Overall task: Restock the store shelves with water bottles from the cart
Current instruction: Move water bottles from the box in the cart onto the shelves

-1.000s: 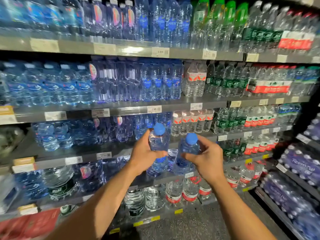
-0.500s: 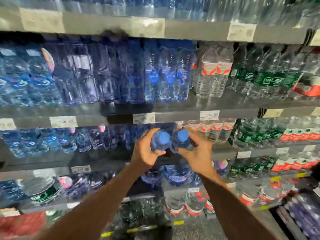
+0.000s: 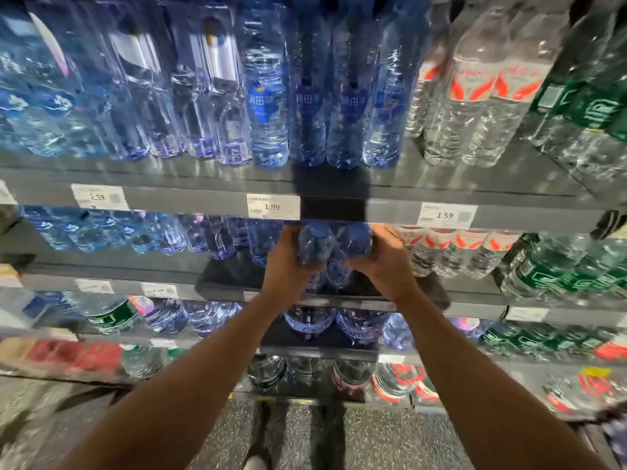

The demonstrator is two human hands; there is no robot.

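Water bottles, two [image 3: 334, 247], blue-capped, side by side and touching: left hand [image 3: 286, 266] grips one, right hand [image 3: 385, 262] the other. Held at the mouth of the second shelf [image 3: 217, 278], caps just under the 1.99 price tag [image 3: 273, 206]; the open slot lies straight ahead, equally near both hands.

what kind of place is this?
Almost certainly a shop's bottled-water aisle: tiered shelves packed with water bottles, price tags on the shelf edges, and a left hand and right hand each holding a blue bottle.
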